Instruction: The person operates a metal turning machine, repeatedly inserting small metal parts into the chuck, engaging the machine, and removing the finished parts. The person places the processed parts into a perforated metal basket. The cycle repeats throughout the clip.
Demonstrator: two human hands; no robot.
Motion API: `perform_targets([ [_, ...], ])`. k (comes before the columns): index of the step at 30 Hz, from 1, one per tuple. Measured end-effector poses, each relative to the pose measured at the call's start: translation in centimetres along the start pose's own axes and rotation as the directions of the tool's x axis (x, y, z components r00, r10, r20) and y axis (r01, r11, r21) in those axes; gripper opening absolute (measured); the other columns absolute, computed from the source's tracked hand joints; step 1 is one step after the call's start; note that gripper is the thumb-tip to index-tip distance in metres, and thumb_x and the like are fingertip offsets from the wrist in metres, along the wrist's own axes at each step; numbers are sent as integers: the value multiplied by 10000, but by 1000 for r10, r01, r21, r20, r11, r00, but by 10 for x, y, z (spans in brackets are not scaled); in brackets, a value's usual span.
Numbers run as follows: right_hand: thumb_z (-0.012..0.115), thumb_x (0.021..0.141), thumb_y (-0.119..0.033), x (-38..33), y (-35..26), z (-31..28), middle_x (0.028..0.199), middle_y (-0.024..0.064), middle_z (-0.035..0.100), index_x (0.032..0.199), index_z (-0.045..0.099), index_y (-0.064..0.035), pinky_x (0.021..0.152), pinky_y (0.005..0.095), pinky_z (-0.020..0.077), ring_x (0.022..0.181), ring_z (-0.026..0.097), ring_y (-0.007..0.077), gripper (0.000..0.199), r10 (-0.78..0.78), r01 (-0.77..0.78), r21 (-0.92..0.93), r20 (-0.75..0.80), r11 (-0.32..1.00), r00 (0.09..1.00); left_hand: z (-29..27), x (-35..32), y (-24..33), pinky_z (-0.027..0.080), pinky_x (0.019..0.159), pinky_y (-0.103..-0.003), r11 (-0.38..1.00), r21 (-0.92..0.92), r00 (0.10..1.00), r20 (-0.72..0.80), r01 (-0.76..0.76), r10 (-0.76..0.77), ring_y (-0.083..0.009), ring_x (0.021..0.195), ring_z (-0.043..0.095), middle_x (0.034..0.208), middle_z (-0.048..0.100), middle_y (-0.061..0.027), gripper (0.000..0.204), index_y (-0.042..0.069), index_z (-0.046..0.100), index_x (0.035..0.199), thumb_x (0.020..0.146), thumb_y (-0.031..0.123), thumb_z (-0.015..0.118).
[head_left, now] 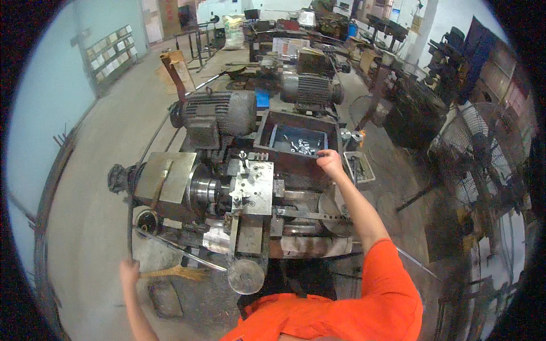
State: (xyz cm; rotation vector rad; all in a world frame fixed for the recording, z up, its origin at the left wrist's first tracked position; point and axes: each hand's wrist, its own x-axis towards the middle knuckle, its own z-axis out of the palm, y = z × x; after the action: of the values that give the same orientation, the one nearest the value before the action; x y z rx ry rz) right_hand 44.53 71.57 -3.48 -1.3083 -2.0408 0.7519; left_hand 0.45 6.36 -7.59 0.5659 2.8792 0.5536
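My left hand (129, 273) is closed around the lower end of a long dark lever (129, 227) at the left of a lathe-like machine. Beside that hand, a straw broom (181, 273) shows low down. My right hand (330, 162) reaches to the front right rim of a dark metal box (290, 163), its fingers pinched together; what they hold, if anything, is too small to make out. Inside the box a blue-grey tray (274, 136) carries several small shiny metal pieces (304, 146). The machine's spindle chuck (203, 191) faces a flat tool block (256, 187) with upright bolts.
A large ribbed motor (222, 112) stands behind the headstock, with another motor (310, 88) farther back. A round handwheel (245, 277) is close to my body. Right of the box are metal cups (356, 138) and a shallow tray (359, 167). A caged fan (483, 148) stands at right.
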Motion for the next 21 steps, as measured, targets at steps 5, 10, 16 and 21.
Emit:
perform_targets([
  [5, 610, 590, -107, -86, 54, -67, 813, 64, 644, 911, 667, -11, 691, 266, 456, 728, 568, 118, 340, -144, 149, 65, -74, 987, 987, 10, 18, -17, 458, 664, -412, 931, -364, 996, 92, 30, 4, -284, 728, 582, 794, 594, -170, 226, -34, 590, 816, 718, 167, 622],
  [10, 570, 633, -96, -225, 96, -164, 813, 98, 664, 927, 662, -4, 720, 274, 466, 784, 597, 139, 321, 232, -227, 51, -136, 973, 963, 10, 20, -3, 429, 446, -298, 897, -440, 994, 106, 37, 11, -130, 479, 493, 610, 530, -60, 270, -41, 569, 979, 812, 166, 619],
  [16, 601, 652, -179, -418, 188, -242, 833, 119, 673, 826, 681, -32, 726, 303, 497, 770, 639, 218, 242, 330, -392, -377, -220, 839, 918, 7, 65, -57, 333, 400, -272, 714, -672, 959, 283, 196, 4, -109, 403, 364, 536, 423, -4, 195, 33, 548, 975, 838, 157, 613],
  [21, 591, 668, -234, -514, 205, -220, 719, 166, 643, 711, 687, -93, 721, 374, 509, 738, 641, 304, 176, 564, -652, -549, -350, 523, 747, 20, 60, -25, 333, 416, -280, 510, -795, 942, 316, 328, -113, -117, 419, 358, 534, 423, -12, 203, 43, 553, 921, 808, 178, 653],
])
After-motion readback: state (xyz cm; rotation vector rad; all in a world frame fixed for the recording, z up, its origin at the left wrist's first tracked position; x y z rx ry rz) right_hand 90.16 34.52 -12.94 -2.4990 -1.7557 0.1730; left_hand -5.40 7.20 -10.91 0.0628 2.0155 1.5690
